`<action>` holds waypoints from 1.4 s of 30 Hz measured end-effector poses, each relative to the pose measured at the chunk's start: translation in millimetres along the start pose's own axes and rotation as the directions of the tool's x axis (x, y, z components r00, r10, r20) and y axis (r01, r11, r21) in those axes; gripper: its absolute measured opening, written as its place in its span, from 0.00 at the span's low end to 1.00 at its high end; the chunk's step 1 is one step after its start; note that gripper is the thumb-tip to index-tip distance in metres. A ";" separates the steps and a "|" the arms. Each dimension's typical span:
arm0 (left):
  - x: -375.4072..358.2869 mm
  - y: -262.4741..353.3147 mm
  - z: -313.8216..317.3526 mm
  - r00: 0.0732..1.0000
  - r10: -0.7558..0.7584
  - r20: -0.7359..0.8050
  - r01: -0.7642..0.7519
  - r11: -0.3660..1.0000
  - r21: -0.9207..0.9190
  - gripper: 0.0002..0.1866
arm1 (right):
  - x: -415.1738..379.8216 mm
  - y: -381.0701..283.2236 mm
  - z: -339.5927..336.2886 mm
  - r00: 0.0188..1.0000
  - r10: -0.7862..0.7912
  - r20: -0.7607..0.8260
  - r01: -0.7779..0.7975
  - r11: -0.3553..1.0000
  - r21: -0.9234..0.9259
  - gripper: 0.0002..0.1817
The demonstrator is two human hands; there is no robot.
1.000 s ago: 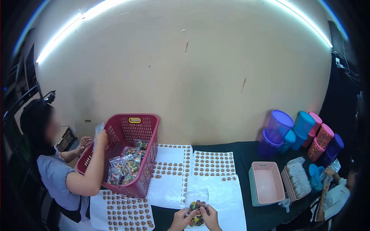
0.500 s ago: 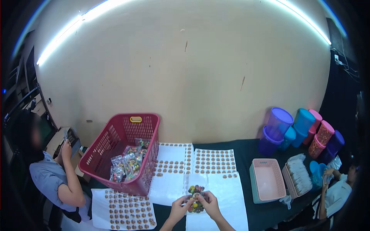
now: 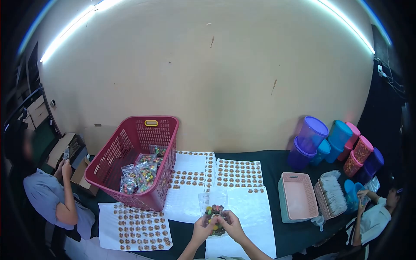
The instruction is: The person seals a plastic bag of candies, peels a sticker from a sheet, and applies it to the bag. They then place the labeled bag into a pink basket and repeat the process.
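Observation:
A clear plastic bag of colourful round pieces (image 3: 216,209) is held low in the middle, over a white sticker sheet (image 3: 253,216). My left hand (image 3: 202,229) grips its left side, fingers closed. My right hand (image 3: 232,226) is closed on the right side. Both thumbs meet near a small round sticker (image 3: 215,216) on the front of the bag. The bag's empty upper part stands up above the pieces.
A maroon basket (image 3: 130,125) holds several filled bags. Sticker sheets (image 3: 106,225) lie around it. Right: a pink basket (image 3: 299,199), a basket of clear packets (image 3: 334,195), and coloured tubs (image 3: 313,130). One person (image 3: 52,195) is at far left, another (image 3: 377,216) at far right.
The view has tilted slightly down, so the table things sit higher in the picture. The bag remains in both my hands. The left person's hands and upper body appear further left.

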State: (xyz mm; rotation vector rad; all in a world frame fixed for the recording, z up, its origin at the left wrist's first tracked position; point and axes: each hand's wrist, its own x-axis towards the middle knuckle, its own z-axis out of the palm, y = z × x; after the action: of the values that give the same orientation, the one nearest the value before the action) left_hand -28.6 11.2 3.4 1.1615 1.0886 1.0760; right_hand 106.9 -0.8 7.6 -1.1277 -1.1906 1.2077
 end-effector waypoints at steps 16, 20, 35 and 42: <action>-3.4 -12.6 -3.2 0.997 0.051 -0.063 -0.054 0.997 -0.048 0.16 | -1.9 15.2 -6.1 0.985 0.011 0.171 -0.023 0.997 0.070 0.17; -1.0 -18.0 -7.9 0.996 0.076 -0.038 -0.076 0.997 -0.001 0.17 | -4.8 9.1 -2.4 0.986 0.022 0.164 -0.038 0.995 0.094 0.17; 17.8 -0.1 -24.8 0.971 0.143 -0.189 -0.179 0.966 -0.186 0.09 | -7.0 22.3 -3.9 0.962 0.163 0.220 -0.198 0.969 0.146 0.21; 12.0 -0.7 -26.7 0.914 0.384 0.131 -0.397 0.780 0.485 0.07 | 11.6 -25.6 -12.6 0.907 -0.395 0.144 0.367 0.574 -0.732 0.25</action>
State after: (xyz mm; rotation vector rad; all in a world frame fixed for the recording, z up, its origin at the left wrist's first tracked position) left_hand -53.1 26.7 -0.3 1.8843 1.1752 1.1149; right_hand 120.9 9.7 32.9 -1.3581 -1.8792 0.3142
